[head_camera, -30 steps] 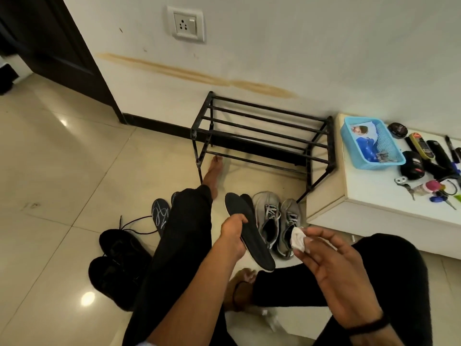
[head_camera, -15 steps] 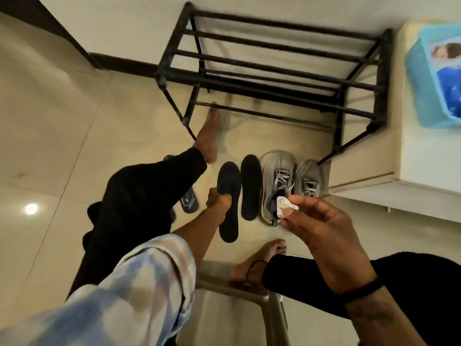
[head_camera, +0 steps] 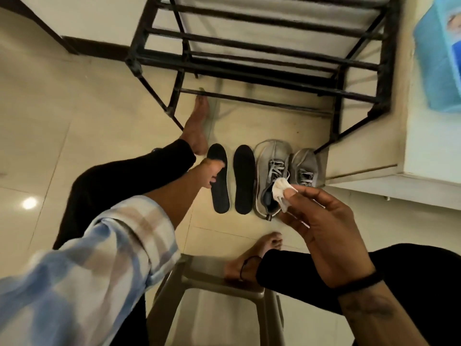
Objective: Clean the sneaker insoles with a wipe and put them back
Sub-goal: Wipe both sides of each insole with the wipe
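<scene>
**Q:** Where do the insoles lie, and what have your hands got?

**A:** Both lie flat on the floor tiles (head_camera: 99,136), side by side, left of the grey sneakers (head_camera: 272,176). My left hand (head_camera: 212,172) is curled over the left insole (head_camera: 219,181) at its mid-length edge. My right hand (head_camera: 316,221) pinches the crumpled white wipe (head_camera: 280,192) between thumb and fingertips, the other fingers loosely spread, above the near end of the left sneaker.

**Q:** How will an insole handle?

**A:** I judge it light, thin and flexible; it should bend if lifted by one end. Grip at the waist or heel. The right insole (head_camera: 244,178) lies untouched. The wipe is soft and holds no shape.
</scene>
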